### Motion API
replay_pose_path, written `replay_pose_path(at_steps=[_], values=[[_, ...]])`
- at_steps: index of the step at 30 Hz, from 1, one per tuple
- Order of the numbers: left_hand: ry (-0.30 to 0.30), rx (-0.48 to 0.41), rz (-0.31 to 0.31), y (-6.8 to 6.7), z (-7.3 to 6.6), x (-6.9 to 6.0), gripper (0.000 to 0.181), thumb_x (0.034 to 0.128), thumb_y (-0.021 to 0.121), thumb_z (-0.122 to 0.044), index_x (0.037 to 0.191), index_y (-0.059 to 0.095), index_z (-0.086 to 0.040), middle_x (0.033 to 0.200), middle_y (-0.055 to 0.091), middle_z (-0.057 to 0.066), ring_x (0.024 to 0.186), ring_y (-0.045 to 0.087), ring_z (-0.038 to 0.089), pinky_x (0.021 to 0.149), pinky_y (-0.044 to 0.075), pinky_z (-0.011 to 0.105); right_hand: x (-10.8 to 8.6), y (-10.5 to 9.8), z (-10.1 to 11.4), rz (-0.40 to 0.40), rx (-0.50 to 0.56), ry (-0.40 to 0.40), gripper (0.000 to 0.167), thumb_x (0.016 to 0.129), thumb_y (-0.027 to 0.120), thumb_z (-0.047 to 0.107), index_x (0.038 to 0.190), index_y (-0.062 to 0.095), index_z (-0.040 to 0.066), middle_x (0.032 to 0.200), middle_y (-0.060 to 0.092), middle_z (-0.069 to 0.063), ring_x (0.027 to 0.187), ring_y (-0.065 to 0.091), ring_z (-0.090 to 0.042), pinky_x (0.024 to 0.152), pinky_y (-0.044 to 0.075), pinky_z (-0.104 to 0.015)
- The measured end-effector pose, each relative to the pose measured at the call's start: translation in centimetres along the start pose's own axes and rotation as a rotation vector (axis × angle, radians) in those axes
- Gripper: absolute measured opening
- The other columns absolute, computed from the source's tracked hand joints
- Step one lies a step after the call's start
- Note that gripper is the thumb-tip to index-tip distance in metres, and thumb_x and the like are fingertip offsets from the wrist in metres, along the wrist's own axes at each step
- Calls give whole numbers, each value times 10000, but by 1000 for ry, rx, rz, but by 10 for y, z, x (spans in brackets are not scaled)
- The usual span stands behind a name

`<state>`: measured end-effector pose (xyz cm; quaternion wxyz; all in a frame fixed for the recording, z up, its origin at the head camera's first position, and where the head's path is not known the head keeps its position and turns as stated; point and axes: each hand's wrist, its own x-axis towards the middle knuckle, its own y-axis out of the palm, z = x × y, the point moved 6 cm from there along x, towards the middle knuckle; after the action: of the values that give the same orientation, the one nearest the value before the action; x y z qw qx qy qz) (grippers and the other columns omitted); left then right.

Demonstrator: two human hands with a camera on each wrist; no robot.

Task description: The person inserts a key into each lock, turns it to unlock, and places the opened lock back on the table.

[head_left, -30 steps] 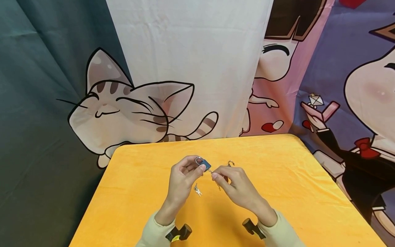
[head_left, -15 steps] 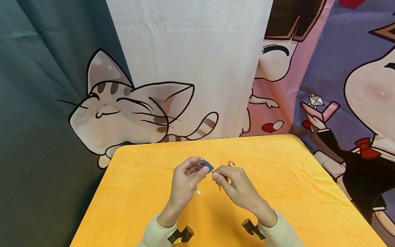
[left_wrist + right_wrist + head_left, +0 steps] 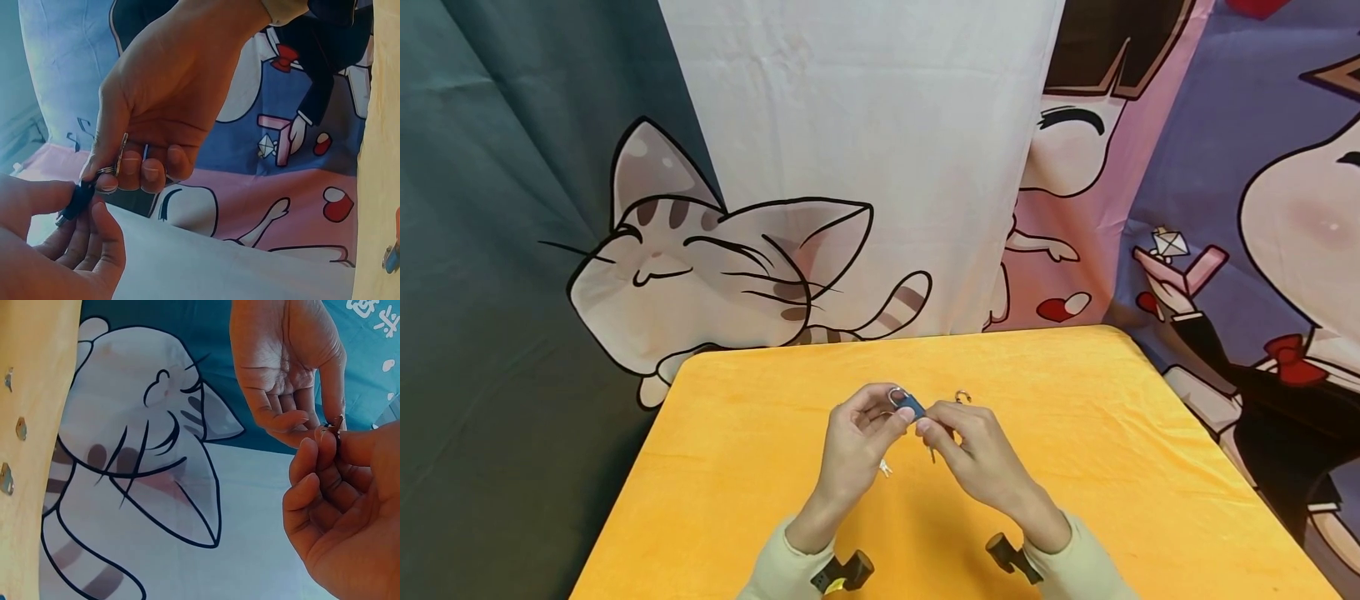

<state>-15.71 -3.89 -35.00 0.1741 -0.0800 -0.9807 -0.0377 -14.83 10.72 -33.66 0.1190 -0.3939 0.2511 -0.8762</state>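
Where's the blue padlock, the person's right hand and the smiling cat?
Blue padlock (image 3: 914, 404): head view, on its body.
Right hand (image 3: 976, 440): head view, on the hand's back.
Smiling cat (image 3: 718, 307): head view, on its drawn cheek.

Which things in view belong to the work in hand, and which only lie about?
In the work:
blue rectangular padlock, in the left hand
slim metal key, hanging from the right hand

Apparently just lying about:
curved metal shackle, beyond the right hand
small silver keys, on the yellow tablecloth
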Motion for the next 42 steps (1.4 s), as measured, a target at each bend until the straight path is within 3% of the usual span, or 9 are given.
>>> replay_pose_path(at_steps=[9,16,20,29,35,42], values=[[-48,-32,10,1,8,-2,226,907,701,-113,1096,643,-4,1032,633,127,904,655,134,834,572,242,-1,2,-1,-38,26,2,216,958,582,6,832,632,175,680,583,36,632,483,1,571,454,-177],[-30,-87,-2,0,6,-1,221,888,716,-80,1053,644,49,1019,641,89,933,667,145,855,572,254,-2,6,-2,-11,120,60,276,990,510,-9,843,613,200,717,608,55,655,524,-24,596,478,-217],[-26,-107,0,0,6,-1,234,880,723,-73,1048,643,69,1006,658,47,933,673,133,861,573,259,-4,9,-5,6,194,90,289,1006,476,-8,833,605,185,699,588,46,644,546,-50,596,483,-228],[6,-145,18,1,5,-1,266,882,721,-73,1059,633,106,965,681,-19,893,660,104,836,574,240,-8,17,-12,55,454,179,266,1038,402,6,848,586,32,713,535,-88,640,556,-143,569,496,-289],[14,-164,27,1,3,-1,265,884,722,-81,1039,633,114,943,689,-21,881,659,95,827,572,229,-7,18,-9,65,536,150,260,1040,383,-4,861,571,-7,754,521,-137,638,562,-179,567,501,-280],[10,-166,32,2,2,-2,274,876,733,-96,1034,638,106,938,692,-15,876,657,93,822,567,220,-7,20,-9,88,665,183,259,1053,367,27,890,550,-55,773,497,-169,640,546,-145,566,499,-270]])
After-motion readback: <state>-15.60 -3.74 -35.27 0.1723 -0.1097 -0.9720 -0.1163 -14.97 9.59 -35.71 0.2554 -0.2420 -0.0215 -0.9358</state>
